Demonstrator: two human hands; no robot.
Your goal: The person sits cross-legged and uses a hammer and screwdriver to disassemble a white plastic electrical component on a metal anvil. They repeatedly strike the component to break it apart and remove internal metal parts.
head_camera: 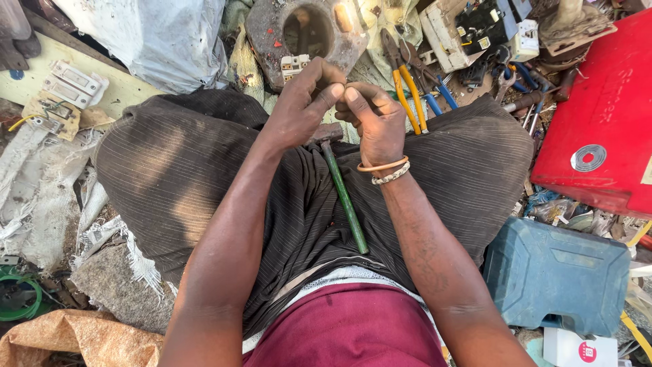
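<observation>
Maroon shirt [350, 326] in foreground; left hand [299, 105], right hand [377, 122] pinched together on small part (unidentifiable), hammer [343, 190] idle on lap.

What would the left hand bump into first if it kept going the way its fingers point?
The left hand points up and to the right in the picture, fingers pinched against the right hand. So it would meet the right hand's fingertips first; they already look to be touching, though depth is hard to judge.
</observation>
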